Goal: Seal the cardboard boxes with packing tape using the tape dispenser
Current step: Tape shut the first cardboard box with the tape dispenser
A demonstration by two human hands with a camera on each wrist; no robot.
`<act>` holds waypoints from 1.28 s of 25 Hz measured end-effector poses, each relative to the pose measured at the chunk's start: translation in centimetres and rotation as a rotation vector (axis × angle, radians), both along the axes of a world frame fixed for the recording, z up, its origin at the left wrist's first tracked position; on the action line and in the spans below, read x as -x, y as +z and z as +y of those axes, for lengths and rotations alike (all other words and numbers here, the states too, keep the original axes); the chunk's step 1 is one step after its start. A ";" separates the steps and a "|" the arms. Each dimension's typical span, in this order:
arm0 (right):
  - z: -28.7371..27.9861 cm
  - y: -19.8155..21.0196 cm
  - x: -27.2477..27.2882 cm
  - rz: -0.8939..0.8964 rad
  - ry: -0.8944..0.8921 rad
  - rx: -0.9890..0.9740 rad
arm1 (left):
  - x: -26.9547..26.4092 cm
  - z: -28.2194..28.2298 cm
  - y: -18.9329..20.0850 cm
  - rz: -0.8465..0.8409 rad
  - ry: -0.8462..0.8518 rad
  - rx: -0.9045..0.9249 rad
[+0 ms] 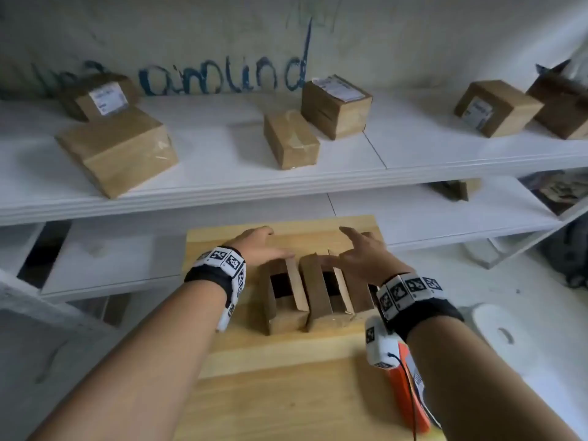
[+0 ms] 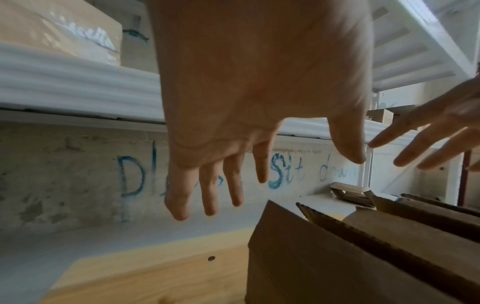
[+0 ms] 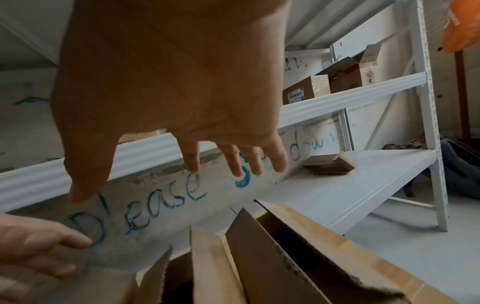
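- Two small open brown cardboard boxes stand side by side near the far edge of the light wooden counter (image 1: 286, 393): the left box (image 1: 283, 300) and the right box (image 1: 331, 297), flaps up.
- The left hand (image 1: 259, 245) hovers with fingers spread over the left box's far flaps; the left wrist view shows it holding nothing.
- The right hand (image 1: 359, 254) hovers with fingers spread above the right box, also holding nothing.
- An orange tape dispenser (image 1: 410, 389) lies at the counter's right edge, partly hidden beneath the right forearm.
- Behind the counter, a white metal shelf (image 1: 222, 183) carries several closed cardboard boxes, some with labels.
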State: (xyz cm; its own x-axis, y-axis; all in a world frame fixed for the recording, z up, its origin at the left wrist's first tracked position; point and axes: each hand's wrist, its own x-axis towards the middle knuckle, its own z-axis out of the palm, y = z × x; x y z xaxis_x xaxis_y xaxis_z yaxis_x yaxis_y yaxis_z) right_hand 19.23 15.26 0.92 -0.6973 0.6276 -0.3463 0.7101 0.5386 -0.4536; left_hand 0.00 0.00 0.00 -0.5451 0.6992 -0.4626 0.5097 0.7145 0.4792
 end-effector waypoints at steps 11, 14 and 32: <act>-0.8 -5.7 -2.4 0.125 0.013 -0.184 | -2.1 1.2 -8.0 0.073 -0.166 -0.029; -3.2 -6.6 -4.3 0.198 0.011 -0.230 | -4.0 -0.5 -10.9 0.085 -0.073 -0.260; -19.4 -10.5 -8.1 0.184 0.343 -0.121 | -11.9 -12.3 -11.9 0.426 -0.035 -0.131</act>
